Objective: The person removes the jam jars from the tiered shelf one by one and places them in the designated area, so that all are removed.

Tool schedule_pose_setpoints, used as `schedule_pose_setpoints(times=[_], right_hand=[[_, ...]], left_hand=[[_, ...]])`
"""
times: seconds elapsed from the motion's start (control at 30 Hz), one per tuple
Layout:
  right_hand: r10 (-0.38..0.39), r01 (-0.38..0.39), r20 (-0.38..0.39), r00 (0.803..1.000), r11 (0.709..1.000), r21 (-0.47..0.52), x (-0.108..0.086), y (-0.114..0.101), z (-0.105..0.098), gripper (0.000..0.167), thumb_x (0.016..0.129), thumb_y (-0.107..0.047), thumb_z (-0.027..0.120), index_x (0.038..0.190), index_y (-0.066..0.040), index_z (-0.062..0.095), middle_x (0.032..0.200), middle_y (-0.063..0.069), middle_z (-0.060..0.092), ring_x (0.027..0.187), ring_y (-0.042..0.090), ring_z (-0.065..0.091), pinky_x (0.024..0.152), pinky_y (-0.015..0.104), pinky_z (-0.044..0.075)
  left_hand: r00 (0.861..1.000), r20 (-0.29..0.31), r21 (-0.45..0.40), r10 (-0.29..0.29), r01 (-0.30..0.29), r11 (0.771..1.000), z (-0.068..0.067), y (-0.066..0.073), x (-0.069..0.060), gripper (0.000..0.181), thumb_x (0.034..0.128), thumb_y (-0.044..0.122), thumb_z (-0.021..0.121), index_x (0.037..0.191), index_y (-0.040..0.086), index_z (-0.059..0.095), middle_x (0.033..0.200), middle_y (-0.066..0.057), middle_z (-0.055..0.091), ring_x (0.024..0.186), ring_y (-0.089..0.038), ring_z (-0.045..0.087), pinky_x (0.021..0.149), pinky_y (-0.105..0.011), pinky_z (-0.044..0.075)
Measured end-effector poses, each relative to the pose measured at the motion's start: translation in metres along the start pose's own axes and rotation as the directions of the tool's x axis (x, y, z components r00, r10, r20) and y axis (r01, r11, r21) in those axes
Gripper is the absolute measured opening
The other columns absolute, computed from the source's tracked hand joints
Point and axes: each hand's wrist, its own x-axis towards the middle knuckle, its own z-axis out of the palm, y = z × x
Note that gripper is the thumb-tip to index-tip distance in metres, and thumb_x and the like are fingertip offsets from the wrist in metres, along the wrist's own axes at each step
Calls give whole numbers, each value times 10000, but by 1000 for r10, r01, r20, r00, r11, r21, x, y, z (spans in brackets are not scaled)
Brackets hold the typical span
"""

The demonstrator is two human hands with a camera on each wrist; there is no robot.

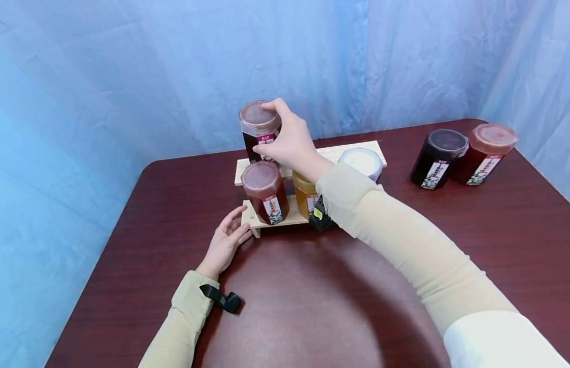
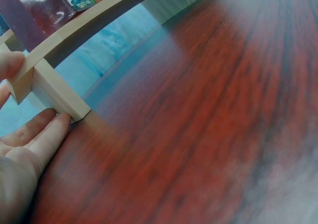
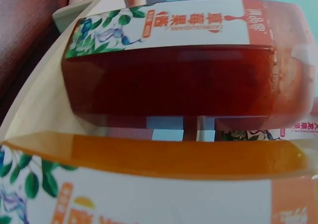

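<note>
- First, my left hand (image 1: 225,248) is at the left end of the front plank (image 1: 294,218), fingers fairly straight against the wood and its leg (image 2: 57,90). Light, even pressure should be enough to stop it sliding on the table (image 1: 184,204).
- Next comes the held jar (image 1: 255,128), dark, at the left end of the rear plank (image 1: 340,152); I take the step to be seating it there. Its base is hidden from me, so I cannot tell whether it bears on wood. I'd best lower it straight and feel for flat contact.
- Just in front, the red jar (image 1: 266,197) stands on the front plank. I judge the gap tight, so any sideways swing risks a knock.
- My right hand (image 1: 291,138) pinches the held jar near its top, thumb low on the near side, a finger at the lid (image 1: 257,112). A clean release calls for spreading gently, then lifting up and away.
- Below that wrist, the yellow jar (image 1: 302,190) deserves care, as does the white-lidded jar (image 1: 362,161) further along.
- Far right, a black-lidded jar (image 1: 438,158) and a second red jar (image 1: 484,153) stand on the table, well apart from both planks.
</note>
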Motion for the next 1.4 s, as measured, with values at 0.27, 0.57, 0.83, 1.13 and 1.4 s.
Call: schedule_pose_setpoints(times=[0.27,0.57,0.83,1.13,1.4], right_hand=[[-8,14,-95,995,998,65,-3,1,-8,744,705,-189,832,1329,-208,428,1296,6,543,1096,154,557,873,231,467],[-53,111,-239,970,966,234,-10,3,-25,735,683,-60,832,1304,-93,440,1317,59,529,1125,170,564,928,202,453],[27,120,-320,947,895,429,-14,1,-57,775,660,29,825,1306,-93,415,1296,85,515,1139,169,544,980,242,434],[134,134,-392,910,800,585,-39,14,-101,749,648,113,787,1258,-175,460,1167,102,551,983,220,607,663,253,564],[109,227,-528,842,816,531,-59,33,-133,720,610,145,782,1203,-150,500,1153,74,556,957,188,582,708,191,521]], left_hand=[[1000,-7,2,-7,7,1000,2,0,2,520,958,-8,482,1445,37,307,1085,12,569,996,-72,593,870,-247,505],[1000,9,10,-3,3,1000,3,-3,1,516,961,2,482,1445,37,307,1085,20,570,1004,-67,586,869,-245,505],[1000,1,13,-9,9,1000,2,-2,0,518,961,10,488,1447,51,313,1103,12,559,1015,-72,584,871,-249,504],[1000,-1,15,-8,8,1000,3,-2,-1,513,961,7,487,1443,51,318,1102,12,559,1012,-72,583,872,-249,505],[1000,-4,14,-15,16,1000,5,-1,-2,524,954,-5,491,1444,45,313,1107,8,559,1007,-73,589,876,-257,503]])
